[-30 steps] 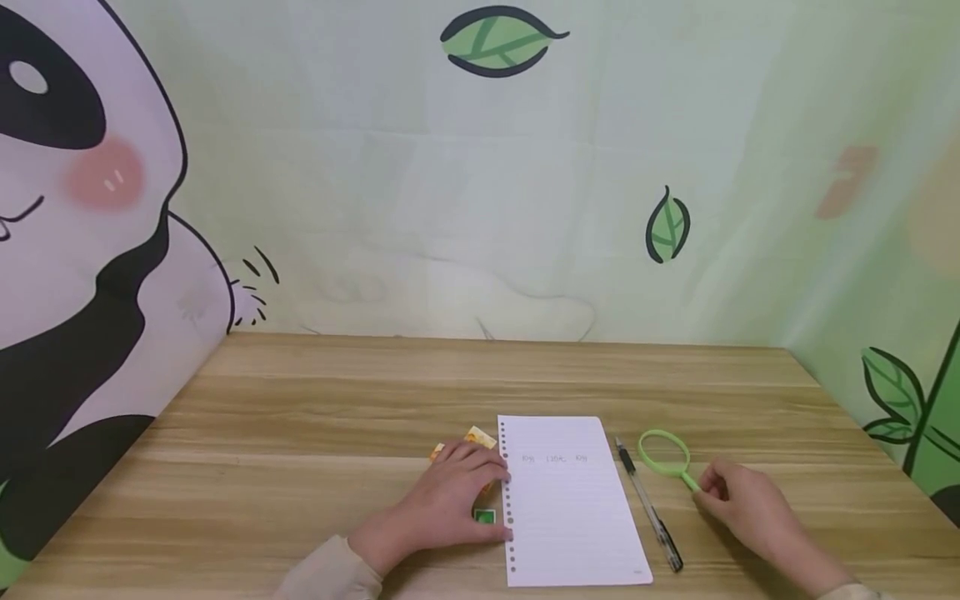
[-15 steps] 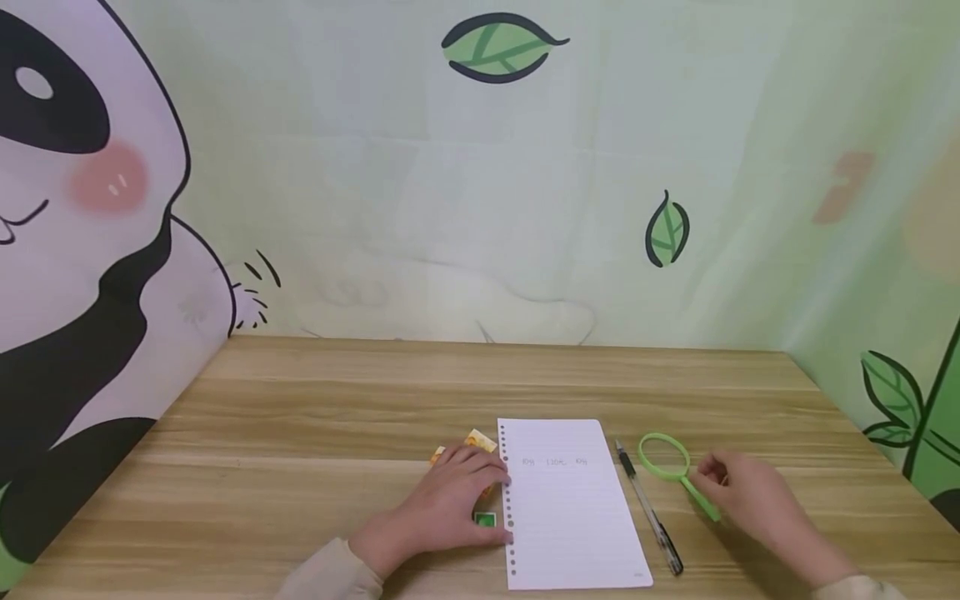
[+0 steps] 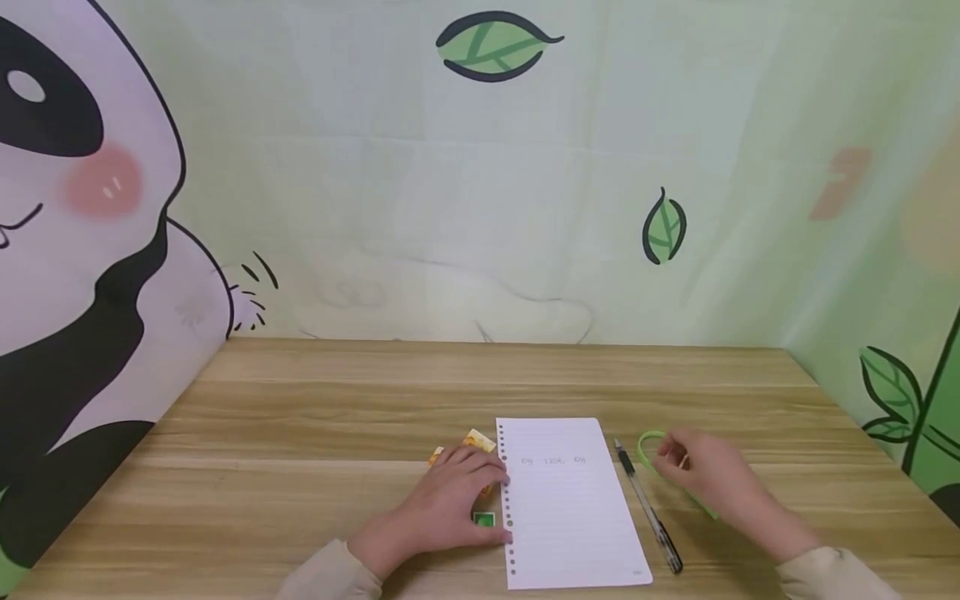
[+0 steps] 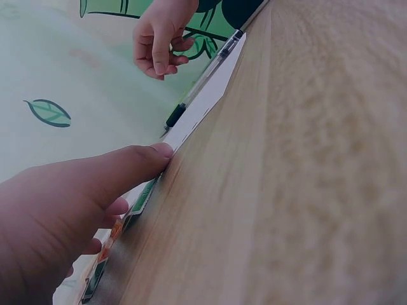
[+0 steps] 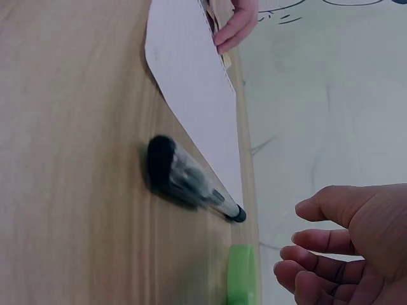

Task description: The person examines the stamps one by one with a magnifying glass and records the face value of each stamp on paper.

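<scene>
A lined sheet of punched paper (image 3: pixel 573 517) lies on the table with a short handwritten line near its top. My left hand (image 3: pixel 453 500) rests at its holed left edge, thumb and fingertips touching it. Partly hidden under that hand are a small green stamp (image 3: pixel 484 519) and yellow-orange pieces (image 3: pixel 480 440) that look like stamps too. My right hand (image 3: pixel 712 475) hovers over the green magnifying glass (image 3: pixel 647 446), covering much of it; its fingers are loosely bent with nothing between them, as the right wrist view shows. A black-capped pen (image 3: pixel 648 507) lies between paper and magnifying glass.
The wooden table (image 3: pixel 337 408) reaches back to a cloth backdrop (image 3: pixel 375 208) printed with a panda and leaves. Similar printed cloth stands along the left and right sides.
My right hand has let go of the magnifying glass handle and moved left above its lens ring. The magnifying glass stays on the table. My left hand has not moved.
</scene>
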{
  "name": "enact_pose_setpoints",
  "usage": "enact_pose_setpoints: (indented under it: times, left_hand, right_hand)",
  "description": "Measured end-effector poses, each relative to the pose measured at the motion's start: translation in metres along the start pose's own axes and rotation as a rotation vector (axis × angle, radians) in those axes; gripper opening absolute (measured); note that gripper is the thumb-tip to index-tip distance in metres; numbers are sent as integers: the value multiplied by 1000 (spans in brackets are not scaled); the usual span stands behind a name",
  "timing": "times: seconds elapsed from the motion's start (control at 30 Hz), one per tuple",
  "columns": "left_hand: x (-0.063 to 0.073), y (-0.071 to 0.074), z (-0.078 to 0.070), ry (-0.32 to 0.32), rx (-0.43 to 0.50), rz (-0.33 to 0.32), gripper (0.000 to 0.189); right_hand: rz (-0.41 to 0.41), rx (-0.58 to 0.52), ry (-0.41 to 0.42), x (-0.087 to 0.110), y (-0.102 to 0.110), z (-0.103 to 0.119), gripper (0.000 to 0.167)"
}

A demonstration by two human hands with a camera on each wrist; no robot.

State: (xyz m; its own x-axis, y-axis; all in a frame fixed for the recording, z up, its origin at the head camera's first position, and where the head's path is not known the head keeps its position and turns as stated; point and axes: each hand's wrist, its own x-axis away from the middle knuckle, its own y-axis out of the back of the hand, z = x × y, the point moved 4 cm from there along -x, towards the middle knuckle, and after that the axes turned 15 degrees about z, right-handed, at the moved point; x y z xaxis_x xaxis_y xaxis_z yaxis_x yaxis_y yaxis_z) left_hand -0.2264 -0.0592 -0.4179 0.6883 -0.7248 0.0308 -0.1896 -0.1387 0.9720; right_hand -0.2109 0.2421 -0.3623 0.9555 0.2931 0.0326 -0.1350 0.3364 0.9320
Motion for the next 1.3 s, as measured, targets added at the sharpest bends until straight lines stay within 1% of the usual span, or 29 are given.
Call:
enact_pose_setpoints:
  times: [0.1,0.23,0.37,0.57,0.7,0.8,0.93,1.03,1.13,1.3]
  left_hand:
    - [1,0,0,-1,2,-1,58]
    - [1,1,-1,-3,8,2,57]
    - [1,1,-1,-1,11,0,57]
    - [0,1,-1,1,9,2,57]
    - [0,1,-1,0,13,3,57]
    - [0,1,-1,1,12,2,57]
    - [1,2,-2,-1,8,-1,56]
    - [1,2,-2,-2,9,0,56]
    - [0,2,-1,1,14,4,56]
    - [0,1,-1,6,25,15,57]
  right_hand:
    - [29,-27,24,-3,-6,4,8]
    - [79,-55,23,-5,-15,7,11]
    - [94,-50,22,-7,-19,9,12]
    - [116,-69,-9,-7,-26,10,18]
    - [102,-66,-17,-9,-30,11,22]
    - [85,-31,-4,-11,-33,11,25]
    - [98,7,-13,-13,-37,13,29]
    - [114,18,-34,-13,-38,14,30]
    - [117,30,-36,-13,-38,14,31]
    - [121,18,-12,-12,-37,16,34]
